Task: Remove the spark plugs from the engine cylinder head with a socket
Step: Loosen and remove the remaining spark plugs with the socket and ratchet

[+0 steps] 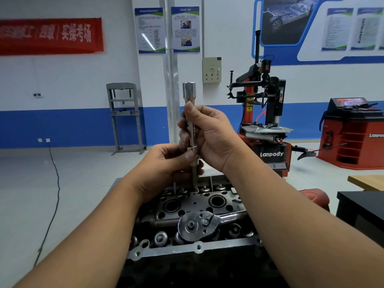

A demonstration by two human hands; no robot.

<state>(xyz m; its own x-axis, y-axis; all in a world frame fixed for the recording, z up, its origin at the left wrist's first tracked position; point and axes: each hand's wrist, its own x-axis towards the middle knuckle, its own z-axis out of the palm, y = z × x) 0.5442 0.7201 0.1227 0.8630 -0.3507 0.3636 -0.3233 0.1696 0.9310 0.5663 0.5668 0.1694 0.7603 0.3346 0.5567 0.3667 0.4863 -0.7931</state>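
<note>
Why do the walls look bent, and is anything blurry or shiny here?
Head view: the wide-angle lens bows the pillar and stretches the forearms at the edges; the red banner is smeared and unreadable; glare streaks one wall poster and glints off the ratchet; both hands and the socket extension are sharp.

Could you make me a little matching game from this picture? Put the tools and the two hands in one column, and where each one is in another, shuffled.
Things:
1. ratchet wrench
2. socket
3. left hand
4. right hand

Places:
A. at the top of the upright extension bar
B. grips the bar higher up
C. lies flat on the cylinder head
D. holds the bar lower down

Pairs: 1-C, 2-A, 3-D, 4-B
</note>
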